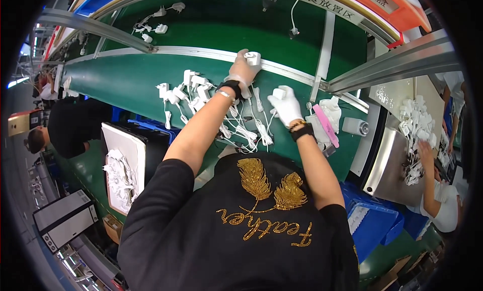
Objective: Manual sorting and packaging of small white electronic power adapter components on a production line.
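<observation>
My left hand [243, 71], in a thin pale glove, reaches to the metal rail at the far edge of the green work surface. Its fingers are closed on a white power adapter [253, 59]. Nearer and to the right, my white-gloved right hand [287, 107] grips another white power adapter [279, 93], whose cable hangs down on its left side. Left of my hands lies a loose pile of white power adapters [202, 93]. Coiled white cables [246, 134] lie between my forearms, partly hidden by my left arm and my body.
Beyond the rail [201, 51], several adapters lie on a green belt [216, 21]. A pink strip [326, 125], white cloth [330, 110] and white cylinder [353, 126] stand right. A tray [143, 162] of adapters is at left; a co-worker's hand [425, 152] touches another pile.
</observation>
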Available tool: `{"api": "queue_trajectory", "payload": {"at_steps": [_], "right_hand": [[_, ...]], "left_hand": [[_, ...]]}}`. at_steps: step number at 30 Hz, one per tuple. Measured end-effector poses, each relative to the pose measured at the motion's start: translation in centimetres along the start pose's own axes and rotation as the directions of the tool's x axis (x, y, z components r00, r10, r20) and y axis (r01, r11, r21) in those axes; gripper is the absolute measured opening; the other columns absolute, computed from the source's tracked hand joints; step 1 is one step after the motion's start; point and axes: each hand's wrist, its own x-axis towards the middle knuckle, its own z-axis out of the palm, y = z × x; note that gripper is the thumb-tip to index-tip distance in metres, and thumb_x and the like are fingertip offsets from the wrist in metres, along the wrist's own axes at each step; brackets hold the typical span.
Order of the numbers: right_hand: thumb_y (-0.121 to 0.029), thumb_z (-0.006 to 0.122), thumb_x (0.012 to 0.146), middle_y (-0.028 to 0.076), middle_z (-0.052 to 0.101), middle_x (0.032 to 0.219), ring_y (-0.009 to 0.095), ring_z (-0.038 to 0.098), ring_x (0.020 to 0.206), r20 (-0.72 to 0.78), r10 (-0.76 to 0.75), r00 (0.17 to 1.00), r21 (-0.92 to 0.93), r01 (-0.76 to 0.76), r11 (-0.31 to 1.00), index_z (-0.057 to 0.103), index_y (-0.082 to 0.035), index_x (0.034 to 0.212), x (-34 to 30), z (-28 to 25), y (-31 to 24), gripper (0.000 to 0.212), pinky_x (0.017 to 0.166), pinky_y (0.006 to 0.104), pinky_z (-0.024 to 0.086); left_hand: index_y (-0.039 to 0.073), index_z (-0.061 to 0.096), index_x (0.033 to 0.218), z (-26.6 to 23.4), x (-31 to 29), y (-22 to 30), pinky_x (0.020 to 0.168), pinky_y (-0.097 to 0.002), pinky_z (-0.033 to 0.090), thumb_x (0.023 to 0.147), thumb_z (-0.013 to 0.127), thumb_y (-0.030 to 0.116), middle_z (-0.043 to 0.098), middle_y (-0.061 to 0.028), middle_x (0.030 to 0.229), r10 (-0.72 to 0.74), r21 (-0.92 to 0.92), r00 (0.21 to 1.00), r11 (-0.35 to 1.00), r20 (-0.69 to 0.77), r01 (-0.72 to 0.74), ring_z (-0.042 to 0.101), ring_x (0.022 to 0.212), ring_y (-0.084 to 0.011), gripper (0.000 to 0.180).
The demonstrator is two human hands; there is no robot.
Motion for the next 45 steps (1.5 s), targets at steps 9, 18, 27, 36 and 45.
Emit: {"api": "queue_trajectory", "payload": {"at_steps": [9, 18, 27, 36, 45], "right_hand": [[-0.01, 0.054, 0.093, 0.025, 0.054, 0.123, 0.03, 0.068, 0.083, 0.156, -0.167, 0.974, 0.899, -0.07, 0.432, 0.015, -0.011, 0.15, -10.5, -5.5, -6.7, 0.069, 0.068, 0.0381, 0.058], [0.005, 0.063, 0.08, 0.022, 0.057, 0.121, 0.025, 0.068, 0.085, 0.1, -0.358, 0.928, 0.725, 0.179, 0.666, 0.007, -0.013, 0.152, -15.2, -5.7, -8.9, 0.093, 0.062, 0.0297, 0.056], [0.011, 0.069, 0.072, 0.016, 0.064, 0.109, 0.017, 0.067, 0.085, -0.015, -0.175, 0.984, 0.641, 0.144, 0.754, 0.036, -0.006, 0.138, -16.5, -5.6, -9.2, 0.075, 0.054, 0.0206, 0.05], [0.009, 0.073, 0.073, 0.014, 0.066, 0.109, 0.016, 0.067, 0.091, -0.038, -0.214, 0.976, 0.622, 0.191, 0.76, 0.047, -0.004, 0.127, -17.3, -5.7, -8.1, 0.061, 0.061, 0.0228, 0.053], [0.013, 0.071, 0.074, 0.015, 0.063, 0.116, 0.024, 0.064, 0.104, -0.067, -0.276, 0.959, 0.7, 0.242, 0.672, 0.048, -0.003, 0.128, -17.2, -5.0, -7.6, 0.06, 0.083, 0.0325, 0.056]], "left_hand": [[0.008, 0.004, 0.152, -6.5, -13.0, 4.5, 0.09, -0.0385, 0.051, 0.086, 0.059, 0.006, 0.049, -0.0256, 0.132, 0.299, -0.929, 0.912, 0.321, 0.282, 0.182, 0.058, 0.115, -0.0321, 0.086], [0.01, 0.001, 0.152, -7.3, -19.3, 7.7, 0.093, -0.0358, 0.048, 0.084, 0.061, -0.001, 0.043, -0.023, 0.139, 0.463, -0.911, 0.8, 0.333, 0.381, 0.242, 0.052, 0.123, -0.029, 0.092], [0.007, 0.007, 0.151, -7.1, -20.9, 8.4, 0.091, -0.0305, 0.048, 0.082, 0.064, -0.006, 0.051, -0.0155, 0.132, 0.49, -0.901, 0.796, 0.407, 0.355, 0.152, 0.056, 0.115, -0.0197, 0.091], [0.006, 0.03, 0.142, -7.1, -21.3, 8.2, 0.093, -0.0314, 0.048, 0.086, 0.062, -0.003, 0.053, -0.0152, 0.133, 0.45, -0.885, 0.793, 0.404, 0.411, 0.229, 0.056, 0.119, -0.0204, 0.064], [0.008, 0.035, 0.139, -6.4, -21.7, 8.1, 0.093, -0.0347, 0.051, 0.083, 0.064, -0.006, 0.055, -0.0175, 0.128, 0.416, -0.905, 0.831, 0.364, 0.369, 0.22, 0.058, 0.114, -0.0249, 0.064]]}}
